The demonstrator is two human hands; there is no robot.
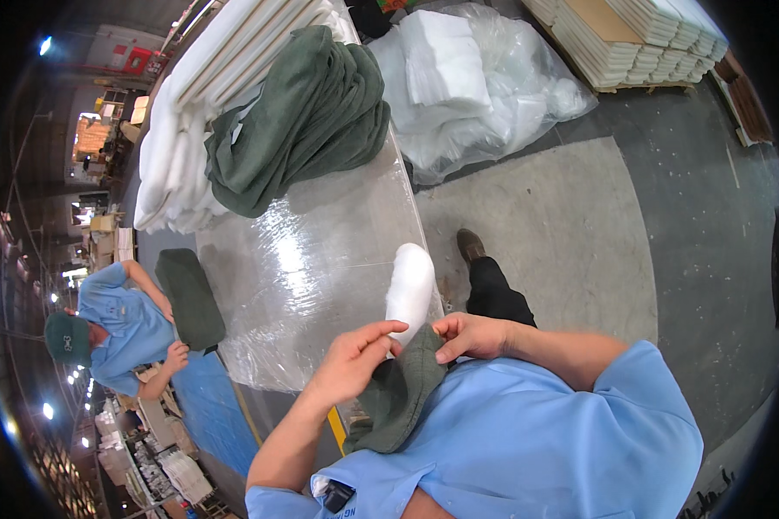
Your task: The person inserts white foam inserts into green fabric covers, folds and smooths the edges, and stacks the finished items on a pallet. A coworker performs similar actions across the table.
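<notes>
Light blue shirt fabric (528, 432) fills the view from five to seven o'clock and hides the person's lower body, so only one dark trouser leg and a brown shoe (470, 245) show past it. Just above the shirt, near the centre, the left hand (352, 362) and right hand (469, 336) meet on a dark green fabric cover (402, 391). Left fingers are curled together with the thumb stretched across the cover's top edge, pinching it. Right fingers are folded tight on the opposite side of that edge; their tips are tucked under and hard to make out. A white foam roll (410, 290) stands out of the cover's mouth toward twelve o'clock, its lower end hidden inside the cover. Both lie at the near edge of a table wrapped in clear plastic film (312, 259). At eleven o'clock sits a heap of green covers (307, 117); at nine o'clock a co-worker (117, 324) presses another green piece (190, 297), face hidden by a cap.
</notes>
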